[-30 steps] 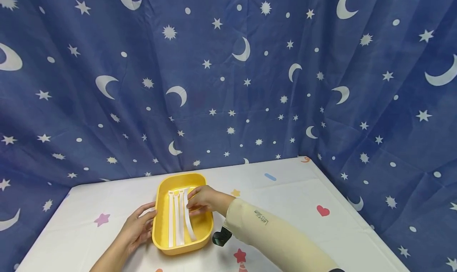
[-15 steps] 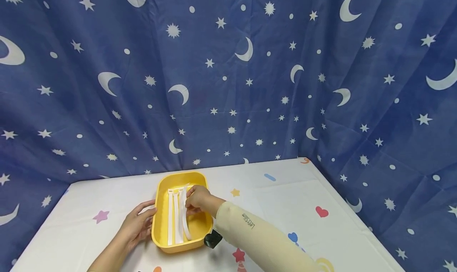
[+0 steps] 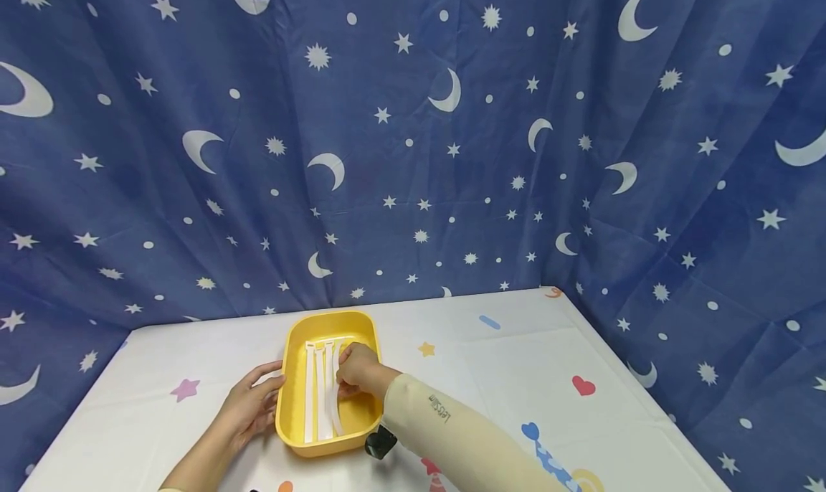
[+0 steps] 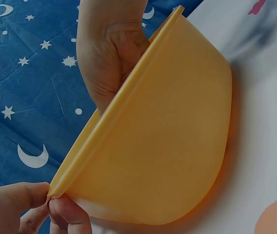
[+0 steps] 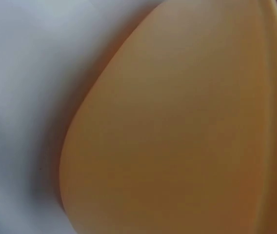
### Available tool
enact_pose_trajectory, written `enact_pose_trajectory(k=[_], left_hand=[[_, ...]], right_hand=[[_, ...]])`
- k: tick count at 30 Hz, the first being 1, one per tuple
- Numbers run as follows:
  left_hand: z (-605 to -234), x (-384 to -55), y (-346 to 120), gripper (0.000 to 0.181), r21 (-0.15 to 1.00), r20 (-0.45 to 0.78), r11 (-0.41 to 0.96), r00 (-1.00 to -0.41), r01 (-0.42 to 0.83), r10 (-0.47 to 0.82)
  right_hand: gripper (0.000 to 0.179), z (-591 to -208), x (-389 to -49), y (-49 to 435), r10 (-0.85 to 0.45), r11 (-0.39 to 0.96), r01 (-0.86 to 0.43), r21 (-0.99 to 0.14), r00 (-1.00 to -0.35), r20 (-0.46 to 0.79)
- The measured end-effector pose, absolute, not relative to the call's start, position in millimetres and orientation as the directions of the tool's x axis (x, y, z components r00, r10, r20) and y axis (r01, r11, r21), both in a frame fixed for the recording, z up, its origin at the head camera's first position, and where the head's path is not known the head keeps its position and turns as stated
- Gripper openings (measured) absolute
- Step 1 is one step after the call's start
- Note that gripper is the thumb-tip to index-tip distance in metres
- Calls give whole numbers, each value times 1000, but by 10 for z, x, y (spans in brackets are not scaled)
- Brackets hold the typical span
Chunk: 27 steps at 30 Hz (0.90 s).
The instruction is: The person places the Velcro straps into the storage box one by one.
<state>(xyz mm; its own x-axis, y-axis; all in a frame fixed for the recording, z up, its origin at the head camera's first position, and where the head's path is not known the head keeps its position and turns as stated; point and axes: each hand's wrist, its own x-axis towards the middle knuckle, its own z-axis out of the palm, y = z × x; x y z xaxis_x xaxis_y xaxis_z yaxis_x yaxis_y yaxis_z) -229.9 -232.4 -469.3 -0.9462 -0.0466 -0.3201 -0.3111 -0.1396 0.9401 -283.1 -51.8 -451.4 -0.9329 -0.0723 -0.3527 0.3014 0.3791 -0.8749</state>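
Observation:
A yellow tray (image 3: 323,449) with rounded corners stands on the table. Several flat white straps (image 3: 309,395) with slotted ends lie side by side in it, lengthwise. My left hand (image 3: 248,409) is at the tray's left side; in the left wrist view its thumb and fingers pinch the yellow rim (image 4: 92,139). Inside the tray, on the right, my right hand (image 3: 359,370) has its fingers curled down and grips the rightmost white strap (image 3: 335,409), which bends slightly. Only the tray's outer wall (image 5: 168,122) fills the right wrist view, and the fingertips of that hand are hidden.
The white tablecloth (image 3: 484,377) carries printed stars, hearts and other shapes. Behind and to the right hangs a blue curtain (image 3: 413,169) with moons and stars. A small black device (image 3: 381,442) on the right wrist hangs beside the tray's front right corner.
The right hand and its strap have shifted slightly left, and the strap lies closer against the other straps. The left hand keeps its place at the rim.

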Motion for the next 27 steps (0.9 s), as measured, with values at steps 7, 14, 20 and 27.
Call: enact_pose_trajectory(k=[7, 14, 20, 27], left_hand=[[-4687, -2298, -2335, 51, 936, -326, -150, -945, -318, -34], [-4681, -2300, -2332, 50, 935, -331, -148, -943, -322, -39], [-4688, -2297, -2333, 50, 936, -333, -139, -942, -325, -43], [-4677, -2296, -2320, 49, 935, -338, -133, -940, -329, -50]], right_hand=[[30, -4558, -2839, -541, -46, 431, 289, -855, -939, -340], [30, -4651, -2854, -541, -43, 480, 242, -843, -953, -298], [28, -4688, -2846, -539, -44, 515, 206, -832, -963, -265], [26, -4683, -2796, -544, -27, 574, 129, -809, -984, -176]])
